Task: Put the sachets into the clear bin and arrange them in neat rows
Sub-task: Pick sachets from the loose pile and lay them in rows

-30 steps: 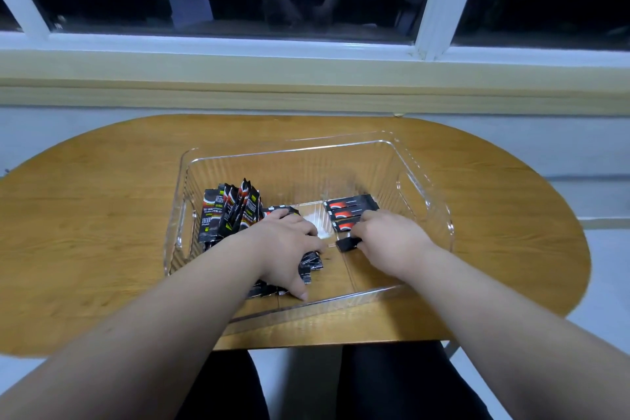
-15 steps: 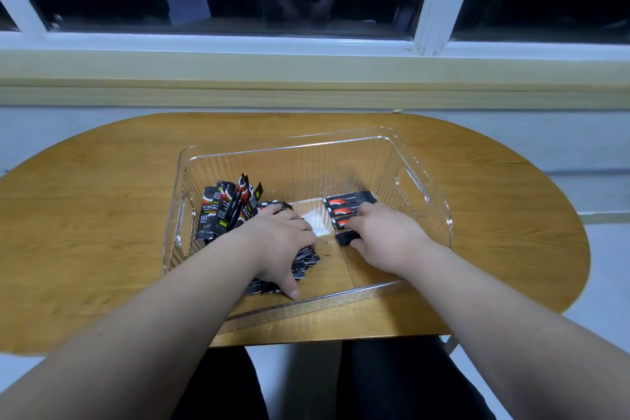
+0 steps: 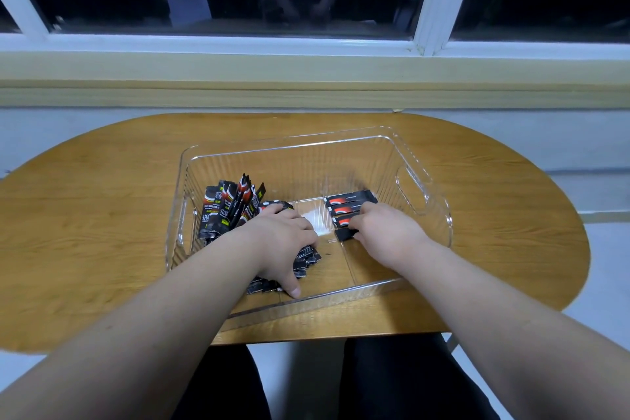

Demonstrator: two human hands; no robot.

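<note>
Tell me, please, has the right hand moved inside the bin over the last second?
No; the right hand stays on the flat sachets, beside the bin's handle cutout.

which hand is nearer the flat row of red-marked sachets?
Right hand: it rests on the row's near end. Left hand sits apart on the loose pile.
</note>
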